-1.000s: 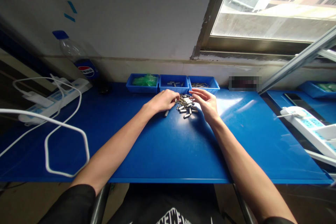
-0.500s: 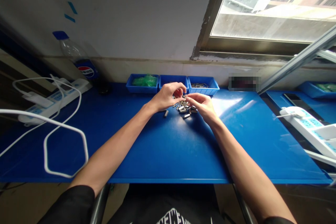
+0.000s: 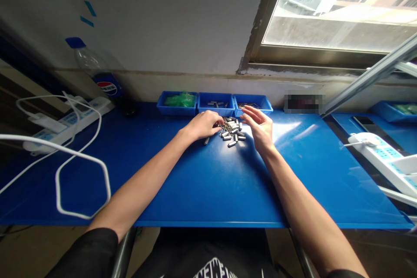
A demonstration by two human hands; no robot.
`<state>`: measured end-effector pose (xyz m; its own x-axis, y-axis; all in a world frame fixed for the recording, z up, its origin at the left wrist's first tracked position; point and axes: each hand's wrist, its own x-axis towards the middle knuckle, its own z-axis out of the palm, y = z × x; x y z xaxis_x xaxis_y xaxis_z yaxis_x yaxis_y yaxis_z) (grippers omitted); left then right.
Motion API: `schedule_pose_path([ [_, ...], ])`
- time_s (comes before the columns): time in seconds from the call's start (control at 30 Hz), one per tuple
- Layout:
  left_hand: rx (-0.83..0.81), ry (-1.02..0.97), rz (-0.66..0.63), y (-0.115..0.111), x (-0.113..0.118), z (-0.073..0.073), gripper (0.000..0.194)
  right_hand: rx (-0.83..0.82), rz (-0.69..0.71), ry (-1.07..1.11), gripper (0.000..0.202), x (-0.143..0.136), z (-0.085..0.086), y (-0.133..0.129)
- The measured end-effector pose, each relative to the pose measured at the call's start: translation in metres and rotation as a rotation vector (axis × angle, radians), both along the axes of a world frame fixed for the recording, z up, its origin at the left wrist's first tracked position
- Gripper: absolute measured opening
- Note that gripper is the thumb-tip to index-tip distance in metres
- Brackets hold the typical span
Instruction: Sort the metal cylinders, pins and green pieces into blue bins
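Observation:
A small pile of short metal cylinders (image 3: 233, 131) and thin brass-coloured screw-like pins (image 3: 224, 125) lies on the blue table (image 3: 208, 182). My left hand (image 3: 204, 125) rests at the pile's left edge, its fingers curled down and closed at the pins; what they pinch, if anything, is hidden. One loose cylinder (image 3: 206, 141) lies just below that hand. To the right of the pile, my right hand (image 3: 261, 129) is raised with fingers apart and nothing in them. It overlaps the front of the right blue bin (image 3: 269, 106), which holds thin pins.
Behind the pile, the middle blue bin (image 3: 202, 108) holds a few cylinders and the left blue bin (image 3: 161, 108) a green plastic bag. At left are a cola bottle (image 3: 109, 84), a power strip (image 3: 70, 121) and a looping white cable (image 3: 106, 182). Another power strip (image 3: 384, 154) sits at right.
My hands were close together over the pile with fingertips pinched. Now they have parted: the left has lowered to the pile's left edge, while the right has moved right and opened.

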<state>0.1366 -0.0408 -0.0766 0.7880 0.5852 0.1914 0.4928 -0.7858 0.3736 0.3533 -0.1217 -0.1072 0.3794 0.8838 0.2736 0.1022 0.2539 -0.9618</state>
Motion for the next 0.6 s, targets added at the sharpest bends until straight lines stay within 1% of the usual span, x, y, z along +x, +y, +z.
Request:
schedule_pose_path([
  [0.1, 0.009, 0.027, 0.001, -0.0002, 0.0014, -0.0041, 0.022, -0.024, 0.01, -0.01, 0.053, 0.0001, -0.0006, 0.0],
  [0.33, 0.014, 0.003, -0.009, -0.0015, 0.0036, -0.0082, 0.032, -0.049, 0.043, 0.0, 0.045, -0.0048, 0.0027, -0.0022],
  [0.5, -0.005, -0.057, -0.031, -0.0011, 0.0041, -0.0093, 0.037, -0.067, 0.048, -0.012, 0.042, -0.0035, 0.0023, -0.0021],
  [0.6, -0.032, -0.148, -0.051, -0.0005, 0.0042, -0.0051, 0.035, -0.076, 0.054, -0.023, 0.039, -0.0028, 0.0024, -0.0028],
])
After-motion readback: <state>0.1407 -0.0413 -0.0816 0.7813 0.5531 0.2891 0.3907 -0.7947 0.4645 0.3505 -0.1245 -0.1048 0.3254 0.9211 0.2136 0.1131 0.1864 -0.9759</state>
